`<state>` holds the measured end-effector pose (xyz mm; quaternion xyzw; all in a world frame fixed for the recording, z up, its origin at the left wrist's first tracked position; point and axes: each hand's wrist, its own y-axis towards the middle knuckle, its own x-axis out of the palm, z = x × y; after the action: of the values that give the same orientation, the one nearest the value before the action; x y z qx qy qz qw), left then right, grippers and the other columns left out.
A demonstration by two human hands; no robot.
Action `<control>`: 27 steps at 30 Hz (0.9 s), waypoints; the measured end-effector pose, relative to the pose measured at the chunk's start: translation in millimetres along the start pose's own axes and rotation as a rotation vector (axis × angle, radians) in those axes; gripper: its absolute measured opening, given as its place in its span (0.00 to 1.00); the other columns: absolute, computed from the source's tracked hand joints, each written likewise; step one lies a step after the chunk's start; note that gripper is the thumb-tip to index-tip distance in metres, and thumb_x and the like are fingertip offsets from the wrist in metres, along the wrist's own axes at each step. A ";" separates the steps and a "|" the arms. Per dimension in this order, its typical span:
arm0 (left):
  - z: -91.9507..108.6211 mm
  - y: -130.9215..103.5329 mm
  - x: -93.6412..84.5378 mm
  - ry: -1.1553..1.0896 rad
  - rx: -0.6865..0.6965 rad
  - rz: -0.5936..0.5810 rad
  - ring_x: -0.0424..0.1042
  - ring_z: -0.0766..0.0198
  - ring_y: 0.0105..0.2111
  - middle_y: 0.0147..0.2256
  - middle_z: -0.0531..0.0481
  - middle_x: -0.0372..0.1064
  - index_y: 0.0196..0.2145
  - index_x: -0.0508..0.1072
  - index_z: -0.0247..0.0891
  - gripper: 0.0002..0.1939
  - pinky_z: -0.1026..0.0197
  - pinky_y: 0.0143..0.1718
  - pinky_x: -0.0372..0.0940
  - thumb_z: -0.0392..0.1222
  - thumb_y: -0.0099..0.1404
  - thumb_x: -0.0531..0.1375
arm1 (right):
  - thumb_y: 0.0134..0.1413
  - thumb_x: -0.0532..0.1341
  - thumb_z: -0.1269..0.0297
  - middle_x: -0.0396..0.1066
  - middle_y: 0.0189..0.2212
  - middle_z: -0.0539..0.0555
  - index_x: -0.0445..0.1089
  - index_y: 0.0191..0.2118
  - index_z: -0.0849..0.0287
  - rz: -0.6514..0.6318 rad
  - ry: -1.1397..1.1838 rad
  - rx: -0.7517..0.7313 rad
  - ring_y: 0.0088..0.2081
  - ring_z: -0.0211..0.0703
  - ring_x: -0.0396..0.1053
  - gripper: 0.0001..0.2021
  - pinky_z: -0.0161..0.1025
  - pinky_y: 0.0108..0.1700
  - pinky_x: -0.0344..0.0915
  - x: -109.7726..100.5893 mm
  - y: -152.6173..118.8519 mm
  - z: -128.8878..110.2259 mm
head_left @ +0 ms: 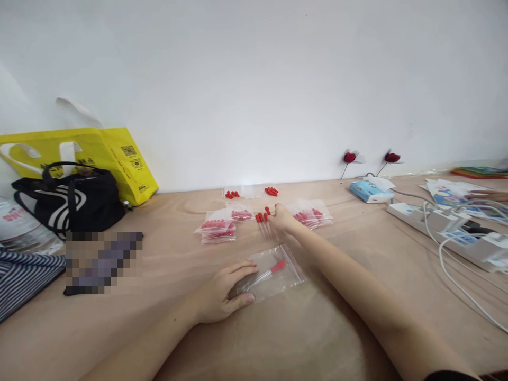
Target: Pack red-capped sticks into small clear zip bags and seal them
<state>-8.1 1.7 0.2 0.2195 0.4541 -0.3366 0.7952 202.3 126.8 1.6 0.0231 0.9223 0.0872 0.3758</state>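
Closest to the person on the wooden surface (278, 338), the left hand (222, 293) lies at the left end of a clear bag (292, 264), thumb and fingers spread apart; inside is a dropper (274, 270) with a red bulb. Farther out, the right hand (282, 218) is at a few loose droppers (261, 218) — whether its fingers pinch one, one cannot tell. Filled bags lie on both sides — a left group (218, 227) and a right group (315, 214). Beyond, near the pale wall (238, 79), are more red bulbs (271, 191).
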 end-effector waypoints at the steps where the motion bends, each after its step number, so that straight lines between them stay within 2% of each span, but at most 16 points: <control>1: -0.2 0.0 0.0 -0.002 0.000 0.000 0.53 0.56 0.55 0.55 0.48 0.54 0.53 0.57 0.43 0.23 0.52 0.54 0.53 0.49 0.61 0.52 | 0.46 0.53 0.70 0.63 0.21 0.50 0.59 0.39 0.65 -0.018 0.037 0.004 0.23 0.37 0.63 0.11 0.32 0.25 0.59 -6.4 -5.6 1.4; 3: -0.5 0.0 0.0 -0.004 -0.008 -0.002 0.52 0.56 0.55 0.55 0.48 0.54 0.53 0.57 0.44 0.23 0.51 0.54 0.52 0.49 0.61 0.52 | 0.47 0.51 0.71 0.59 0.19 0.45 0.57 0.43 0.63 -0.059 0.100 0.004 0.20 0.33 0.61 0.14 0.31 0.22 0.58 -19.5 -19.6 6.9; 5: -0.5 0.0 0.0 -0.001 -0.017 -0.004 0.52 0.56 0.55 0.55 0.48 0.54 0.53 0.57 0.43 0.24 0.51 0.54 0.52 0.50 0.61 0.52 | 0.49 0.48 0.71 0.56 0.17 0.42 0.48 0.51 0.62 -0.077 0.183 -0.004 0.17 0.32 0.58 0.21 0.30 0.20 0.57 -31.8 -35.8 16.9; 7: -0.4 0.0 -0.1 0.001 -0.023 -0.003 0.52 0.55 0.55 0.55 0.47 0.54 0.54 0.56 0.43 0.24 0.51 0.54 0.52 0.50 0.61 0.52 | 0.50 0.49 0.68 0.55 0.17 0.40 0.38 0.55 0.61 -0.012 0.417 -0.026 0.16 0.32 0.58 0.27 0.30 0.20 0.57 -41.9 -51.6 30.7; 8: -0.3 0.0 -0.2 0.001 -0.025 -0.002 0.52 0.55 0.55 0.55 0.47 0.54 0.54 0.56 0.43 0.25 0.51 0.54 0.52 0.50 0.60 0.52 | 0.50 0.51 0.66 0.55 0.19 0.41 0.37 0.56 0.59 0.055 0.497 -0.044 0.16 0.32 0.58 0.29 0.31 0.20 0.58 -45.6 -58.8 38.1; 11: -0.3 0.0 -0.2 0.005 -0.043 -0.004 0.52 0.54 0.55 0.56 0.48 0.53 0.54 0.55 0.43 0.25 0.50 0.54 0.52 0.50 0.60 0.53 | 0.46 0.55 0.61 0.56 0.22 0.42 0.42 0.53 0.56 0.224 0.629 -0.033 0.18 0.32 0.59 0.29 0.32 0.20 0.59 -50.0 -75.9 57.1; 14: -0.5 0.6 -0.1 0.017 -0.054 -0.012 0.52 0.54 0.56 0.56 0.47 0.53 0.54 0.55 0.43 0.26 0.49 0.54 0.52 0.51 0.60 0.52 | 0.43 0.58 0.58 0.57 0.23 0.43 0.48 0.49 0.55 0.258 0.713 0.035 0.20 0.32 0.60 0.26 0.33 0.21 0.61 -45.0 -86.6 65.0; 18: -0.5 1.4 -0.3 0.032 -0.069 -0.024 0.51 0.54 0.56 0.56 0.47 0.52 0.55 0.54 0.43 0.26 0.49 0.55 0.51 0.51 0.60 0.52 | 0.42 0.60 0.56 0.60 0.23 0.43 0.49 0.45 0.53 0.220 0.889 0.117 0.21 0.33 0.62 0.24 0.33 0.22 0.62 -33.8 -93.6 59.7; 23: 1.8 0.6 -0.7 0.032 -0.098 -0.040 0.51 0.53 0.56 0.57 0.46 0.51 0.56 0.52 0.43 0.28 0.48 0.54 0.52 0.51 0.60 0.52 | 0.42 0.60 0.54 0.64 0.24 0.45 0.54 0.39 0.54 0.034 1.114 0.186 0.24 0.34 0.66 0.20 0.36 0.30 0.64 -27.6 -101.1 46.7; 25: 3.5 0.6 -1.1 0.028 -0.102 -0.032 0.51 0.52 0.56 0.57 0.47 0.51 0.56 0.51 0.44 0.28 0.48 0.53 0.52 0.51 0.61 0.52 | 0.40 0.61 0.53 0.65 0.24 0.46 0.56 0.37 0.56 -0.047 1.121 0.192 0.24 0.33 0.66 0.19 0.35 0.31 0.64 -27.5 -104.6 43.0; 27: 5.0 1.0 -1.6 0.028 -0.103 -0.027 0.52 0.52 0.55 0.57 0.48 0.51 0.56 0.50 0.45 0.28 0.48 0.53 0.52 0.51 0.61 0.52 | 0.39 0.62 0.53 0.63 0.21 0.45 0.59 0.35 0.58 -0.128 1.048 0.178 0.20 0.30 0.63 0.19 0.32 0.25 0.62 -27.6 -107.8 40.4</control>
<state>-5.1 -0.3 4.1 0.1769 0.4850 -0.3205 0.7942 252.7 23.6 -27.0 -0.0480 0.9897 -0.0147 -0.1341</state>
